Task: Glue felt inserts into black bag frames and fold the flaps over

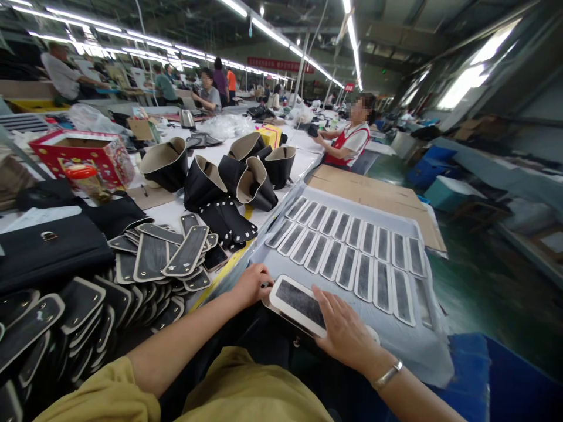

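A dark oblong panel with a pale border point(297, 302) lies in front of me at the near edge of the covered board. My left hand point(255, 285) is at its left end, fingers curled in at the edge; what they pinch, if anything, is too small to tell. My right hand point(345, 328) rests on the panel's right part with its fingers stretched out flat. Beyond, two rows of similar panels point(347, 266) lie side by side on the pale grey sheet point(275, 261). Another pale edge shows under the panel and my right hand.
Stacked black pieces with pale borders point(152, 258) cover the left table. Black rolled pieces point(204, 184) stand behind them, near a red box point(83, 155). A person in a red apron point(349, 140) works beyond the cardboard point(373, 196). Blue bins point(466, 366) are at right.
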`<state>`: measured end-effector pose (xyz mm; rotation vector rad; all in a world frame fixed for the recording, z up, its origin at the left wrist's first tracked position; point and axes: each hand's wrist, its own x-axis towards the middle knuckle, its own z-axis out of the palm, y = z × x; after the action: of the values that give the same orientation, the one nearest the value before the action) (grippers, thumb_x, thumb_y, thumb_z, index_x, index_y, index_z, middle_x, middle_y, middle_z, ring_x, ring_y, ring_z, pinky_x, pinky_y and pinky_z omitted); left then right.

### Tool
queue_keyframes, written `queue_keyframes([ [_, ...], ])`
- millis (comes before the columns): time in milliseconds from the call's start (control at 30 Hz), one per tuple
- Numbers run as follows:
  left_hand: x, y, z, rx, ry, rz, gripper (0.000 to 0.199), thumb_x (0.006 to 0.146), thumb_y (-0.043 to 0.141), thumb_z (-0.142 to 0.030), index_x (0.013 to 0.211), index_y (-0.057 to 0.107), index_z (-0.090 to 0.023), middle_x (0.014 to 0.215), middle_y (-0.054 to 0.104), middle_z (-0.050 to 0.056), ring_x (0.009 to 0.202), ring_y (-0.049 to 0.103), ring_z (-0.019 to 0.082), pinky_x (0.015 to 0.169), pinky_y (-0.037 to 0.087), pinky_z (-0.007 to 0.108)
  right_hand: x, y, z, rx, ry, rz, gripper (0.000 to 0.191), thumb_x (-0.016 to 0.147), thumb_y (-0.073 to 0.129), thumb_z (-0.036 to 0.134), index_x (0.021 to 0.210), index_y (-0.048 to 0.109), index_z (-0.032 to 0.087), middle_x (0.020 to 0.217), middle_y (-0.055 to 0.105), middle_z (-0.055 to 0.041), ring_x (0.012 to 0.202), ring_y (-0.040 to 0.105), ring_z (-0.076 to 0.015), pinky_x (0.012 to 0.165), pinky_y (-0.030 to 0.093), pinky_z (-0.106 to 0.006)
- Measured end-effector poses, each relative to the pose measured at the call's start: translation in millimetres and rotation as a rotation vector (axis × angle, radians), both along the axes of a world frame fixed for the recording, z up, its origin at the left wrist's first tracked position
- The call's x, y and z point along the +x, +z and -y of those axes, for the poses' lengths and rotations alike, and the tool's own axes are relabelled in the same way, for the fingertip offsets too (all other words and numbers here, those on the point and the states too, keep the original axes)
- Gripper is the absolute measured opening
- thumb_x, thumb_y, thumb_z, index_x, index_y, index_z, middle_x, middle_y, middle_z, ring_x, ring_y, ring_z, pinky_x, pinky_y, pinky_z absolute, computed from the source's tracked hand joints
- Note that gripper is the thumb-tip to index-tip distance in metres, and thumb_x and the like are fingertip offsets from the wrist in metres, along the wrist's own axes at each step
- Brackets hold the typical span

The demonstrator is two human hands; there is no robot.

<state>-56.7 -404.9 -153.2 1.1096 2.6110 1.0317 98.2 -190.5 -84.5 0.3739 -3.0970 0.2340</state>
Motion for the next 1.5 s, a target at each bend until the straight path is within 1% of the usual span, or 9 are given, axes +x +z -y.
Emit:
queue_keyframes([
  [133, -2, -1.6, 2, 0.035, -0.048, 0.1, 0.023, 0.07, 0.063, -0.021, 0.092, 0.069, -0.019, 0.095, 0.057, 0.006, 0.09, 0.054, 0.02, 0.086, 0.042, 0.031, 6, 2.2, -5, -0.085, 0.121, 0.225, 0.079, 0.065, 0.059, 0.029, 0.137, 0.03, 0.014, 0.127, 0.046, -0.0124, 0.114, 0.043, -0.026, 0.101, 0.033, -0.038],
  [233, -3, 0.3, 2, 0.063, -0.078, 0.165, 0.024, 0.069, 0.059, -0.013, 0.091, 0.069, -0.016, 0.09, 0.06, 0.005, 0.087, 0.057, 0.017, 0.084, 0.044, 0.027, -5, 5.0, -8, -0.085, 0.059, 0.278, 0.078, 0.065, 0.058, 0.028, 0.136, 0.032, 0.013, 0.125, 0.047, -0.0133, 0.113, 0.044, -0.026, 0.1, 0.034, -0.038],
  [400, 7, 11.1, 8, 0.144, -0.046, 0.202, 0.022, 0.076, 0.052, -0.017, 0.093, 0.066, -0.015, 0.1, 0.058, 0.007, 0.093, 0.055, 0.018, 0.079, 0.046, 0.027, -23, 3.1, -11, -0.09, -0.042, 0.178, 0.073, 0.069, 0.055, 0.028, 0.136, 0.03, 0.012, 0.118, 0.049, -0.0134, 0.107, 0.048, -0.0255, 0.096, 0.037, -0.039],
  [567, 21, 4.8, 6, 0.123, -0.121, 0.057, 0.026, 0.067, 0.067, -0.03, 0.091, 0.067, -0.019, 0.116, 0.052, 0.008, 0.111, 0.044, 0.025, 0.1, 0.033, 0.037, -16, -12.8, -4, -0.116, -0.057, -0.02, 0.077, 0.071, 0.055, 0.026, 0.139, 0.021, 0.01, 0.12, 0.047, -0.0145, 0.11, 0.044, -0.0263, 0.098, 0.035, -0.04],
  [833, 27, -14.0, -11, 0.033, 0.076, 0.046, 0.012, 0.071, 0.061, -0.023, 0.079, 0.067, -0.017, 0.122, 0.048, 0.013, 0.117, 0.039, 0.031, 0.099, 0.032, 0.043, -4, -10.5, -5, -0.042, 0.095, 0.146, 0.079, 0.066, 0.059, 0.032, 0.136, 0.031, 0.01, 0.121, 0.048, -0.014, 0.106, 0.046, -0.0278, 0.095, 0.038, -0.042],
  [933, 22, -10.1, 1, 0.068, 0.127, 0.116, 0.016, 0.07, 0.062, -0.025, 0.084, 0.063, -0.017, 0.111, 0.053, 0.011, 0.107, 0.049, 0.026, 0.093, 0.039, 0.037, -7, -1.4, -5, -0.047, 0.097, 0.269, 0.08, 0.065, 0.061, 0.038, 0.135, 0.034, 0.01, 0.118, 0.05, -0.0134, 0.105, 0.048, -0.0273, 0.095, 0.039, -0.041],
  [1067, 20, -13.3, 15, 0.061, 0.323, 0.366, 0.042, 0.069, 0.064, -0.043, 0.098, 0.048, -0.017, 0.077, 0.057, 0.002, 0.071, 0.057, 0.019, 0.065, 0.047, 0.03, -16, 5.0, -4, -0.036, 0.106, 0.349, 0.08, 0.063, 0.062, 0.036, 0.135, 0.036, 0.012, 0.117, 0.052, -0.0133, 0.105, 0.05, -0.0278, 0.094, 0.039, -0.04],
  [1200, 27, -24.4, 11, 0.066, 0.203, 0.63, 0.026, 0.082, 0.045, -0.042, 0.093, 0.044, -0.019, 0.059, 0.051, -0.005, 0.045, 0.052, 0.014, 0.043, 0.041, 0.024, -22, 7.1, -2, 0.006, 0.072, 0.377, 0.079, 0.064, 0.057, 0.031, 0.137, 0.032, 0.012, 0.115, 0.052, -0.0149, 0.101, 0.052, -0.0283, 0.09, 0.041, -0.041],
  [1500, 20, 3.1, 6, 0.102, 0.147, 0.478, 0.021, 0.082, 0.045, -0.027, 0.099, 0.054, -0.019, 0.071, 0.06, 0.001, 0.049, 0.053, 0.013, 0.051, 0.041, 0.024, -23, 10.8, 5, 0.102, 0.001, 0.412, 0.082, 0.063, 0.054, 0.025, 0.14, 0.028, 0.015, 0.116, 0.051, -0.0177, 0.092, 0.057, -0.0297, 0.081, 0.044, -0.041],
])
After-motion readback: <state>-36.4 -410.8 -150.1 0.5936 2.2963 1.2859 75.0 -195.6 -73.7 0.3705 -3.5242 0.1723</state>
